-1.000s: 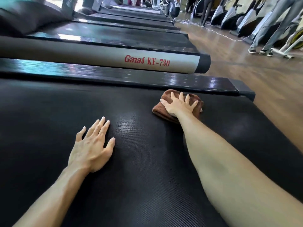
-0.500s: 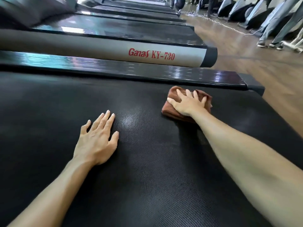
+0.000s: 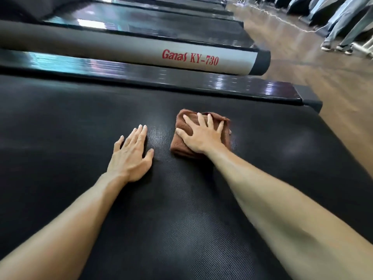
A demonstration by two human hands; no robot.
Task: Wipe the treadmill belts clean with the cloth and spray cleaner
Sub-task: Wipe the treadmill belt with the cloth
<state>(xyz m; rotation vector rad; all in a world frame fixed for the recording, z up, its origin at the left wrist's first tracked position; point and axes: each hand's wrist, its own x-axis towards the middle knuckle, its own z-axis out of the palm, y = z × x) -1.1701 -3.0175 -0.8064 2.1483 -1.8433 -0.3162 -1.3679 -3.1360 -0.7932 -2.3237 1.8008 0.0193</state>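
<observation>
A wide black textured treadmill belt (image 3: 80, 122) fills the lower view. On it lies a folded brown cloth (image 3: 181, 145), and my right hand (image 3: 201, 134) presses flat on top of it with fingers spread. My left hand (image 3: 131, 152) rests palm down on the bare belt just left of the cloth, fingers straight. A small gap of belt separates the two hands. No spray cleaner is in view.
A glossy black side rail (image 3: 181, 81) borders the belt's far edge. Beyond it runs a grey rail marked "Ganas KY-730" (image 3: 189, 58) and more treadmills. Wooden floor (image 3: 333, 87) lies to the right, where a person's legs (image 3: 341, 23) stand among other machines.
My right hand has slid the cloth left and toward me across the belt, ending close beside my left hand. The left hand stayed planted on the belt.
</observation>
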